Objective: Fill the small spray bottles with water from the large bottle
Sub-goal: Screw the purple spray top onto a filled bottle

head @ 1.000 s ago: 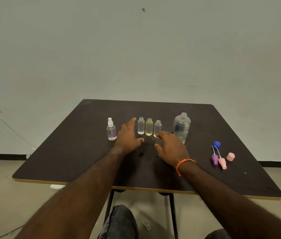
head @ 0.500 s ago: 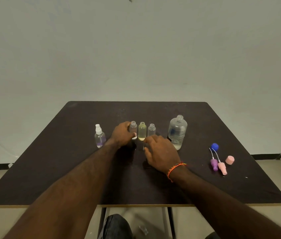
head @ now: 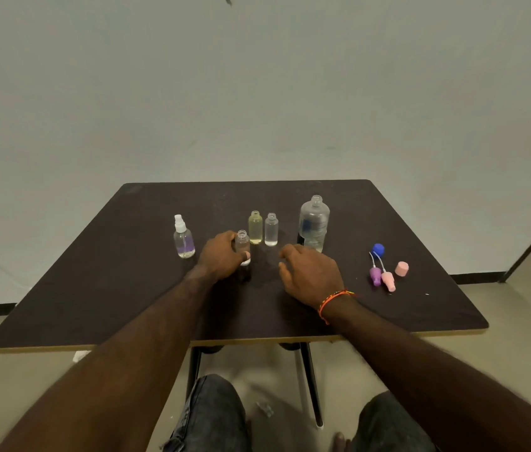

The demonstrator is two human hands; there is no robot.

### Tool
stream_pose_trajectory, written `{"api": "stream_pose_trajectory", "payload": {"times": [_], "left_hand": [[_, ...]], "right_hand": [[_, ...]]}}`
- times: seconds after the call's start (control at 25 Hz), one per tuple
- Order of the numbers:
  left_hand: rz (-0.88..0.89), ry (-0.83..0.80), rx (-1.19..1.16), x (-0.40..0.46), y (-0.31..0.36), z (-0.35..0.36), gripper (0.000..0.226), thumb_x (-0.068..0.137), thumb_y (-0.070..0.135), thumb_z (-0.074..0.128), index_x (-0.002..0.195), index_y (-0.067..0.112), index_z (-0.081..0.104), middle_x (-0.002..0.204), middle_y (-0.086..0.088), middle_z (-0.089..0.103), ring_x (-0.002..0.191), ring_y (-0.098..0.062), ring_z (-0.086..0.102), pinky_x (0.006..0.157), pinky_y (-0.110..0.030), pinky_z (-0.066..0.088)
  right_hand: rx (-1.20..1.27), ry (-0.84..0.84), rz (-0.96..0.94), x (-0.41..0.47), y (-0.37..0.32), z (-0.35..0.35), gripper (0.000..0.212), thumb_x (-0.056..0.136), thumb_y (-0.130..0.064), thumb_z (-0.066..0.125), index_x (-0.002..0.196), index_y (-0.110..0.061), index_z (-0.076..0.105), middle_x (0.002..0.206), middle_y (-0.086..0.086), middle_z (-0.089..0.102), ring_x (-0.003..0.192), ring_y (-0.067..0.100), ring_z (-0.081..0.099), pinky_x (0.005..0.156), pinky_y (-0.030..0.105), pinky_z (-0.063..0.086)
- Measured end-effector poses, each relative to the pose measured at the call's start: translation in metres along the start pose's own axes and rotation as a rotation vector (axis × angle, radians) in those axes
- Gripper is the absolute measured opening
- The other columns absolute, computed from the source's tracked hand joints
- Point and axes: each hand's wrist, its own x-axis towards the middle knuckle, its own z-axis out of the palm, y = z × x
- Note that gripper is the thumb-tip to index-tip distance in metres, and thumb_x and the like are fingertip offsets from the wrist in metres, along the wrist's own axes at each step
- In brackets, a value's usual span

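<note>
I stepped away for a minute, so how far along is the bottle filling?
Done: one spray bottle stands capped at the left. The large bottle is open, its blue cap lying beside two pump tops. In hand: the left hand grips an uncapped small bottle; the right hand holds nothing. Left: pouring and capping; fill levels are unclear.

The left hand (head: 221, 259) grips a small open bottle (head: 242, 244) on the dark table (head: 101, 288); the right hand (head: 306, 275) hovers relaxed near the large bottle (head: 313, 223).
</note>
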Motion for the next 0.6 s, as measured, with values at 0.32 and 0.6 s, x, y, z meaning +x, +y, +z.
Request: {"api": "stream_pose_trajectory", "payload": {"times": [0.32,0.6], "left_hand": [[0.081,-0.061,-0.223,-0.046,0.011,0.017,0.039,0.088,0.022,0.081,0.126,0.021,0.069,0.114,0.008,0.074,0.107,-0.011,0.068,0.099,-0.034,0.052],[0.104,-0.013,-0.232,-0.041,0.013,0.038,0.048,0.087,0.031,0.084,0.131,0.023,0.068,0.119,0.006,0.075,0.109,-0.012,0.069,0.105,-0.043,0.053]], "right_hand": [[-0.273,-0.022,0.230,-0.025,0.066,-0.031,0.023,0.091,-0.036,0.053,0.104,-0.019,0.062,0.105,0.006,0.069,0.098,0.026,0.058,0.077,0.040,0.050],[-0.442,-0.145,0.457,-0.042,0.108,-0.038,0.035,0.090,-0.039,0.054,0.116,-0.016,0.061,0.107,0.009,0.070,0.120,0.034,0.048,0.093,0.047,0.038]]}}
